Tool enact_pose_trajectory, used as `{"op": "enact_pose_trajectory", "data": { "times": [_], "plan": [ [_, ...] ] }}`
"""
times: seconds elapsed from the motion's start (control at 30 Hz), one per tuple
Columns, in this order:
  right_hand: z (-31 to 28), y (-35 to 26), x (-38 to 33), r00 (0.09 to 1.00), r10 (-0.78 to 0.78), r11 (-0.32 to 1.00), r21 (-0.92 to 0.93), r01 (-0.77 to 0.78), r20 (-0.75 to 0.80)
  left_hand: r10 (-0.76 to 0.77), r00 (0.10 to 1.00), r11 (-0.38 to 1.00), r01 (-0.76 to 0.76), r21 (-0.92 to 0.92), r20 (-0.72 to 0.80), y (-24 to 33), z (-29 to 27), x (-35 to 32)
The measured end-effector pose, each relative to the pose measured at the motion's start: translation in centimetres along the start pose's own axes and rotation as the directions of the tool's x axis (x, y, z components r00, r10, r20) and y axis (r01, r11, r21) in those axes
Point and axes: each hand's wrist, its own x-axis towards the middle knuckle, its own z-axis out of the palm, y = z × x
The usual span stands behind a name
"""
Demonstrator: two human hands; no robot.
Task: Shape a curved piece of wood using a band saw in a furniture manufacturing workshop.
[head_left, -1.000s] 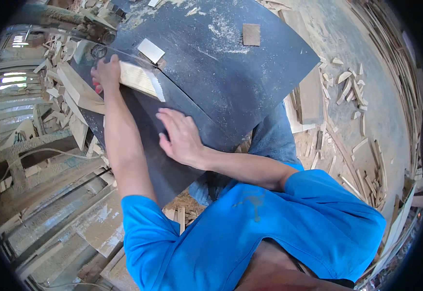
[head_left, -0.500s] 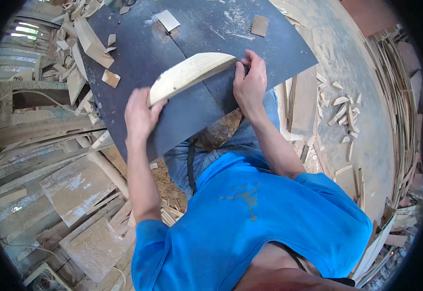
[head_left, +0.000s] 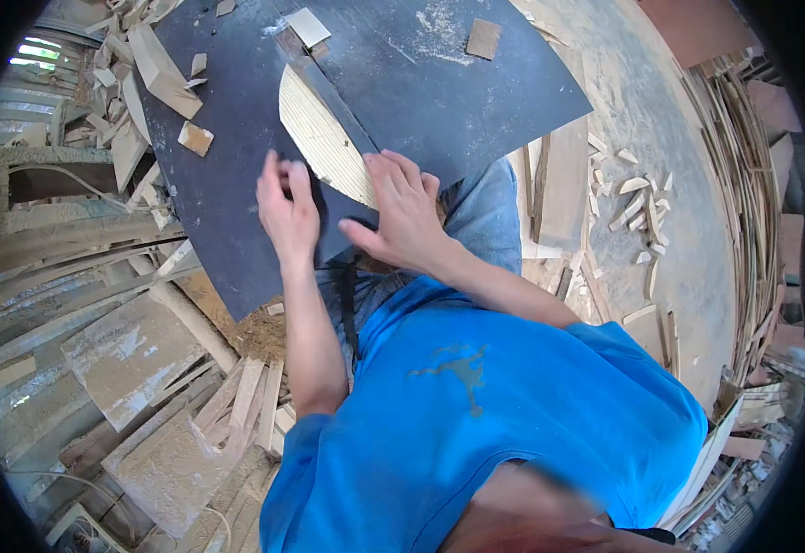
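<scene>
A pale curved piece of wood (head_left: 322, 136), straight along one side and bowed along the other, lies on the dark tabletop (head_left: 246, 198). It runs lengthwise beside a straight slot in the top. My right hand (head_left: 407, 205) is at its near end, fingers along the right side and thumb stretched out to the left. That end sits in the crook of the hand. Left of the wood, my left hand (head_left: 289, 207) hovers apart from it, fingers loosely bent and spread, with nothing in them.
Small flat squares, one white (head_left: 308, 28) and one brown (head_left: 484, 40), lie toward the far side of the top. Thick wood offcuts (head_left: 163, 72) pile up at its left edge. Curved scraps (head_left: 644, 214) are scattered on the right, near a stack of thin strips (head_left: 744, 184).
The wood piece has turned from lying crosswise between both hands to lying along the slot. My left hand has let go of it; my right hand has moved left to its near end.
</scene>
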Motion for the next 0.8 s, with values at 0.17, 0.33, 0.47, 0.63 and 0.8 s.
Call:
{"op": "enact_pose_trajectory", "data": {
  "times": [0.17,0.33,0.47,0.63,0.8],
  "plan": [
    [1.3,-0.3,-0.1,0.993,0.069,0.996,-0.045,-0.073,-0.099,0.073,0.996,0.994,-0.07,-0.08,0.041,-1.1,4.0,5.2],
    [1.4,0.9,1.0,0.989,0.068,0.996,-0.049,-0.075,-0.128,0.085,0.996,0.991,-0.089,-0.105,-0.035,-0.1,5.5,6.5],
    [1.4,1.5,2.3,0.987,0.085,0.995,-0.035,-0.091,-0.135,0.052,0.996,0.989,-0.062,-0.135,-0.076,0.3,5.9,7.4],
    [1.4,1.6,2.9,0.992,0.059,0.998,-0.029,-0.062,-0.109,0.037,0.999,0.99,-0.041,-0.133,-0.034,0.1,5.9,8.0],
    [1.6,1.7,3.3,0.99,0.057,0.998,-0.01,-0.058,-0.132,0.072,0.995,0.988,-0.081,-0.135,-0.069,-0.2,5.9,8.4]
  ]
}}
